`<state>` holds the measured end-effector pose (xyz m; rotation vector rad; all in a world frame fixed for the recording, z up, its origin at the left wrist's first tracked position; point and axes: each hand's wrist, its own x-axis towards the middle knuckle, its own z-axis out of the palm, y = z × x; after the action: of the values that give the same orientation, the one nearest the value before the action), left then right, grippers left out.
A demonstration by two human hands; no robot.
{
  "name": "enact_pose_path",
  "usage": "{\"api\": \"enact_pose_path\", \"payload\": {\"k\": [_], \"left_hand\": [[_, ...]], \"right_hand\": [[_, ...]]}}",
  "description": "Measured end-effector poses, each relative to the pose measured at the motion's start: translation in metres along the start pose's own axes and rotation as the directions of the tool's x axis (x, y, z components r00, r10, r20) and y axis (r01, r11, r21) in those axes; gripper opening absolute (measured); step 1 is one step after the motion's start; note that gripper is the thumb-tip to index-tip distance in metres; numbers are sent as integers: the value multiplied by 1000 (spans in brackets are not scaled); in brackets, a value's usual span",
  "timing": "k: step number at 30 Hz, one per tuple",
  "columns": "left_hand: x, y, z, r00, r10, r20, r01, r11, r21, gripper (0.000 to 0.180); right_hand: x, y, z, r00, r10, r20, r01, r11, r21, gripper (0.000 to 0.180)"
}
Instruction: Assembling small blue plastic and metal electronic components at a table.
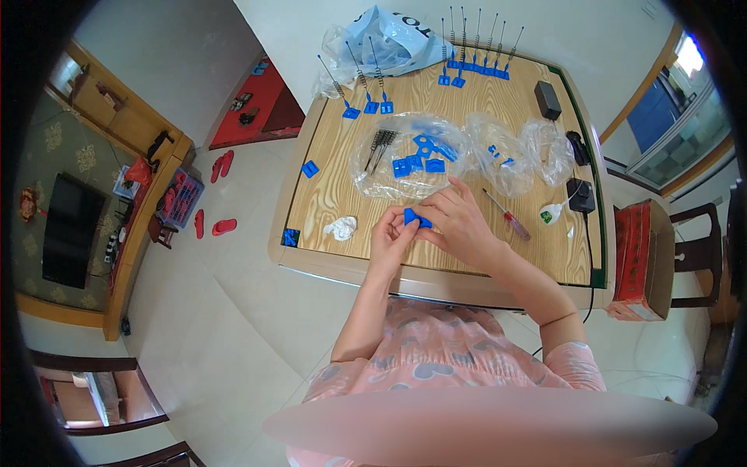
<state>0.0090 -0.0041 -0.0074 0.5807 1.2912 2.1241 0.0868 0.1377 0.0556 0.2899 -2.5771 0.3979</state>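
Note:
Near the front of the wooden table (459,265), both my hands are closed on one small blue plastic piece (417,219). The fingers of my left hand (391,239) pinch it from the left. From the right, my right hand (461,224) grips it, partly covering its shape. Just beyond lies a spread clear plastic bag (369,183) with loose blue plastic parts (424,145) and a bunch of black springs with rods (380,144) on it. A screwdriver (510,216) with a clear reddish handle rests right of my right hand.
Blue bases with upright spring rods (371,106) stand at the back left, and several more (476,68) at the back right. Clear bags (498,167) lie mid-right. Crumpled white tissue (341,228), a black box (547,101), a black adapter (580,194) and a blue-white bag (397,47) also occupy the table.

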Motion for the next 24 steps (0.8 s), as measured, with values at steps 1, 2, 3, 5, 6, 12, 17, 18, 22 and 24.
{"api": "enact_pose_path", "payload": {"k": [1, 2, 3, 5, 6, 12, 17, 18, 22, 24], "left_hand": [[0, 0, 2, 998, 32, -46, -28, 996, 86, 16], [0, 0, 3, 998, 31, -46, -27, 996, 86, 16], [0, 1, 5, 997, 46, -58, -42, 997, 64, 14], [0, 1, 5, 996, 61, -70, -58, 997, 44, 12], [0, 0, 3, 995, 55, -79, -50, 997, 54, 12], [0, -2, -3, 995, 57, -85, -50, 995, 85, 11], [0, 0, -4, 996, 52, -75, -46, 996, 81, 10], [0, 0, -4, 997, 54, -64, -51, 998, 46, 11], [-3, 10, -3, 997, 62, -46, -63, 998, -31, 14], [-4, 6, -3, 997, 71, -33, -72, 997, -26, 14]], "right_hand": [[0, -1, 0, 1000, 1, 1, -1, 1000, 0, 34], [-1, -1, 0, 1000, 2, -9, -2, 1000, 5, 35], [-1, -2, 1, 1000, 3, -19, -3, 1000, 9, 35], [-1, -2, 0, 1000, 0, -23, 0, 1000, 13, 36], [-1, -2, 0, 1000, -3, -27, 4, 1000, 16, 37], [0, -4, -1, 1000, -6, -23, 7, 999, 39, 37], [2, -7, -3, 999, 19, -32, -18, 998, 57, 38], [2, -7, -4, 998, 36, -50, -32, 996, 79, 39], [-5, -5, -13, 968, 143, -208, -88, 964, 251, 38], [-14, -1, -3, 917, 371, -145, -229, 790, 569, 30]]}}
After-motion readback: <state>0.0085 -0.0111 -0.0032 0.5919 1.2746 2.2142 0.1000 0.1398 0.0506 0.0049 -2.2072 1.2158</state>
